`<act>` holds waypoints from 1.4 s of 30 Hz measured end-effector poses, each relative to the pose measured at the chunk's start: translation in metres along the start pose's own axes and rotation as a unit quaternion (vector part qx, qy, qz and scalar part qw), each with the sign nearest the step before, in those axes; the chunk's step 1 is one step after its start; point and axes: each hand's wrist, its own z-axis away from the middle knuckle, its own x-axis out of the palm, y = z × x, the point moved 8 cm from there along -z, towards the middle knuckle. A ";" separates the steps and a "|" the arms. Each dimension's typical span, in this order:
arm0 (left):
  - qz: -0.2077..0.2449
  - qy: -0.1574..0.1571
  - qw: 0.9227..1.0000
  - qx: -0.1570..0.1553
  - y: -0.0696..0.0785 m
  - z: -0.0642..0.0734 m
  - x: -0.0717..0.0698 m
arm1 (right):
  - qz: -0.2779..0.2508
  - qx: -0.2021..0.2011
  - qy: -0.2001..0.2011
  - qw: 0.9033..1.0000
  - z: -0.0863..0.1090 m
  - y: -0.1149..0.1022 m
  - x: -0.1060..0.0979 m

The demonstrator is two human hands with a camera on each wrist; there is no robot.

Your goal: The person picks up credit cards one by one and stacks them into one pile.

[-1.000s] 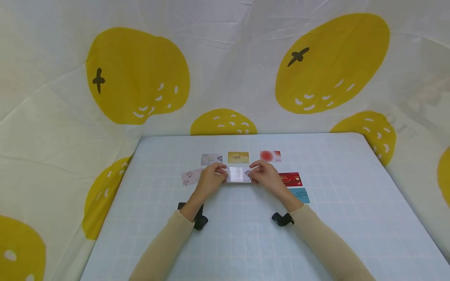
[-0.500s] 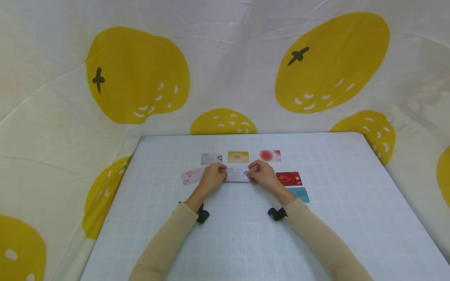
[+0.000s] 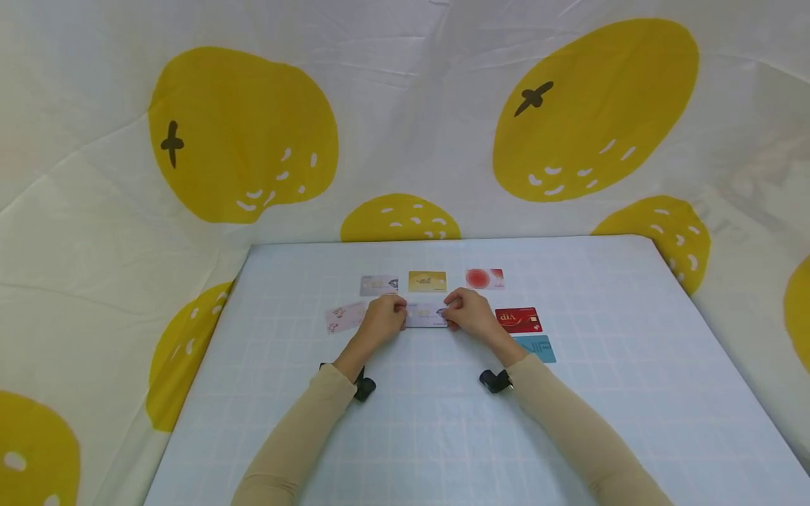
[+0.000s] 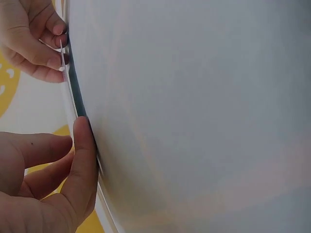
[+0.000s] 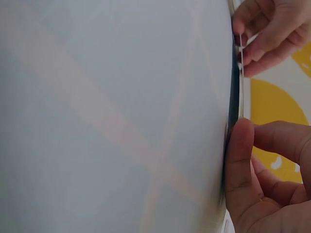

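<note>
Held card [image 3: 425, 316], pale gridded table [image 3: 422, 429], fruit-print backdrop [image 3: 405, 112]

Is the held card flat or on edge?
Roughly flat: in the head view, the pale card shows its printed face; whether it touches the table is unclear.

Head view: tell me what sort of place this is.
Probably a makeshift tabletop recording space: a yellow-patterned sheet hangs behind a pale, grid-lined table, and black devices sit at both wrists.
</note>
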 end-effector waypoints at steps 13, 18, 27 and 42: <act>-0.013 -0.001 1.000 -0.002 -0.001 0.005 -0.004 | 0.002 0.005 -0.003 1.000 0.000 -0.003 0.001; -0.032 0.014 0.999 0.024 0.003 0.013 -0.013 | 0.004 0.004 0.007 1.000 0.005 -0.004 -0.001; 0.026 0.043 0.997 0.062 0.012 0.054 -0.036 | 0.011 -0.056 0.043 0.997 0.043 -0.019 -0.010; 0.053 0.069 0.995 0.049 -0.001 0.108 -0.047 | -0.006 -0.097 0.059 0.993 0.082 -0.032 -0.003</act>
